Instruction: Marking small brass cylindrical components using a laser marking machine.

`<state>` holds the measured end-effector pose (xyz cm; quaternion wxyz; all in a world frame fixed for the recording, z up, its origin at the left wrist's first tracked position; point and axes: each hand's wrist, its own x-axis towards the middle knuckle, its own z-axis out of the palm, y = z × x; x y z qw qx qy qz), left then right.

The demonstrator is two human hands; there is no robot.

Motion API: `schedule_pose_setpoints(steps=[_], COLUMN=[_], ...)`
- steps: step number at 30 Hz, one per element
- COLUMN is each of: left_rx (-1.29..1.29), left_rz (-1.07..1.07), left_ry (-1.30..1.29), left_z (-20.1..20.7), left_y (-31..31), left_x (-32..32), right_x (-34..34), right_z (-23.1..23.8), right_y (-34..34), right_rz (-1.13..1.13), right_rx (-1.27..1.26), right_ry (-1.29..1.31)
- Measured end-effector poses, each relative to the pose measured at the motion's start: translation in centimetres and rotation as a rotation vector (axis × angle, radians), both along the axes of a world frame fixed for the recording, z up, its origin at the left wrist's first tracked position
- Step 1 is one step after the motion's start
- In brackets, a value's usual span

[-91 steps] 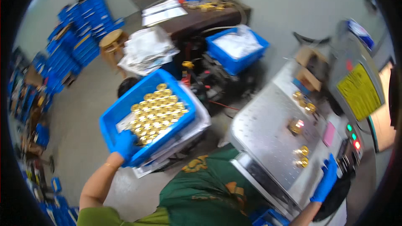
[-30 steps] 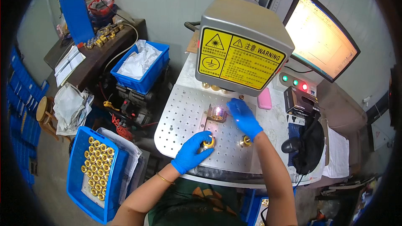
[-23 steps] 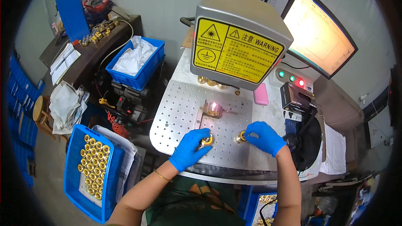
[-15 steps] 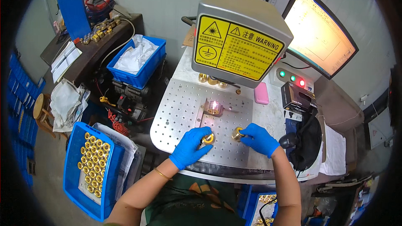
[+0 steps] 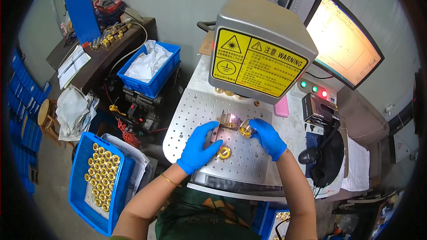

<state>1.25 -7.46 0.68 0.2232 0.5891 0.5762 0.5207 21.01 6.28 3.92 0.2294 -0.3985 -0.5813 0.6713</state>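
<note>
My right hand (image 5: 269, 139), in a blue glove, pinches a shiny brass ring-shaped fitting (image 5: 245, 129) between thumb and fingers, just above the perforated metal plate (image 5: 187, 115). Right beside it, another brass fitting (image 5: 229, 120) stands on the plate under a pinkish light, next to a small metal bracket (image 5: 215, 134). My left hand (image 5: 195, 150), also gloved, has its thumb and fingers apart, fingertips near the bracket. Close to the left thumb, a third brass fitting (image 5: 224, 153) rests on the plate with its round opening up.
A grey machine head (image 5: 262, 40) with a yellow warning label overhangs the plate. Several more fittings sit behind it, by a pink case (image 5: 281, 106). At right are a monitor (image 5: 344, 40), black box (image 5: 319, 109) and scanner (image 5: 308, 155). A blue bin (image 5: 76, 186) of fittings stands lower left.
My left hand has let go of its fitting, which now rests on the plate. My right hand has carried its fitting up and left, close to the lit one.
</note>
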Motion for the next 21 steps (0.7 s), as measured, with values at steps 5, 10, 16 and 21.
schedule_pose_setpoints(steps=[5,10,16,21], left_rx=[-0.002,-0.012,-0.117,-0.096], left_rz=[0.034,0.004,-0.076,-0.059], left_ry=[0.093,0.247,0.348,0.418], left_z=[-0.1,-0.1,-0.1,-0.7], left_y=[2.9,4.7,5.6,5.9], left_x=[-1.5,-1.8,-1.7,-1.6], right_x=[-0.3,-1.3,-1.6,-1.4], right_z=[-1.2,-0.5,0.6,-1.0], right_y=[1.6,1.6,1.1,2.0], right_rz=[0.002,-0.087,-0.098,-0.081], right_rx=[0.071,0.165,0.314,0.367], right_ry=[0.017,-0.066,-0.151,-0.14])
